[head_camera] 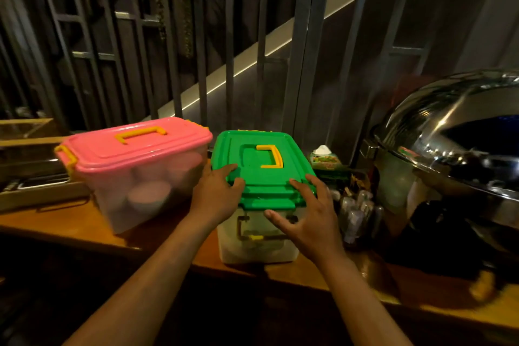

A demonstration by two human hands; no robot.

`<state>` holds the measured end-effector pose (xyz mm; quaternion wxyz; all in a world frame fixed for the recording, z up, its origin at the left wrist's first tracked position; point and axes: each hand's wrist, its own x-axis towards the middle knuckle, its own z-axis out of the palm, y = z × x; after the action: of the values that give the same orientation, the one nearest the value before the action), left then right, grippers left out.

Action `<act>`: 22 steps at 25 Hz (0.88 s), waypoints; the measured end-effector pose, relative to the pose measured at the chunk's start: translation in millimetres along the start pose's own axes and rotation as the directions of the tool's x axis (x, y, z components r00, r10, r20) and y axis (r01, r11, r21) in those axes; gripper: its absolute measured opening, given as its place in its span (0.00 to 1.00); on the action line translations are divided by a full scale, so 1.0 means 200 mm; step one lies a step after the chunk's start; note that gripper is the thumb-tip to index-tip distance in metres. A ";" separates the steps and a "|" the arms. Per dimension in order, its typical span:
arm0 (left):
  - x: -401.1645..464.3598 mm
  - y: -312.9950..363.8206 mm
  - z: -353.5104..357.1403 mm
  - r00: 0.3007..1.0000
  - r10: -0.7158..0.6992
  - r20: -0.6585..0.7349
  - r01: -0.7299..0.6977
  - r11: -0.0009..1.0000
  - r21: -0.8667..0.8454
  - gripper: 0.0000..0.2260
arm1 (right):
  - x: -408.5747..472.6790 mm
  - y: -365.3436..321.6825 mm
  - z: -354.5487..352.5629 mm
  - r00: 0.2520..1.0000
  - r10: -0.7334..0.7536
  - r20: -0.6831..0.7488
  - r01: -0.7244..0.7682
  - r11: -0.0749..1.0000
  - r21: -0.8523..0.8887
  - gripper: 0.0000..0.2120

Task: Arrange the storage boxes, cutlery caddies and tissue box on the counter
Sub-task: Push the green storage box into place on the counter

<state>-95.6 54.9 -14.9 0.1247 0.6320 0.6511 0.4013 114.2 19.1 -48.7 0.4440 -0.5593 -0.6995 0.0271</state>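
Note:
A clear storage box with a green lid (262, 166) and yellow handle stands in the middle of the wooden counter (70, 222). My left hand (216, 194) rests on the lid's near left corner, fingers spread. My right hand (306, 213) hovers open at the lid's near right corner and front latch. To the left stands a second clear box with a pink lid (134, 146), bowls showing inside. A green tissue box (325, 160) sits behind the green box on the right. A dark cutlery caddy (356, 205) with wrapped cutlery stands right of the green box.
A large shiny steel chafing dish with a dome lid (455, 154) fills the right side. A metal tray (42, 180) lies at the far left. Vertical metal bars (230, 50) close off the back. The counter's front edge runs just below the boxes.

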 end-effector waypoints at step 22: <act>0.36 -0.17 -0.03 0.949 0.238 0.206 -0.226 0.971 -0.078 0.18 | 0.08 -0.17 0.20 0.972 0.155 -0.174 -0.179 0.975 -0.131 0.41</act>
<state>-136.4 123.6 -10.6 0.1629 0.7401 0.5441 0.3601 62.5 37.6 -44.7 0.4535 -0.6477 -0.6113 -0.0324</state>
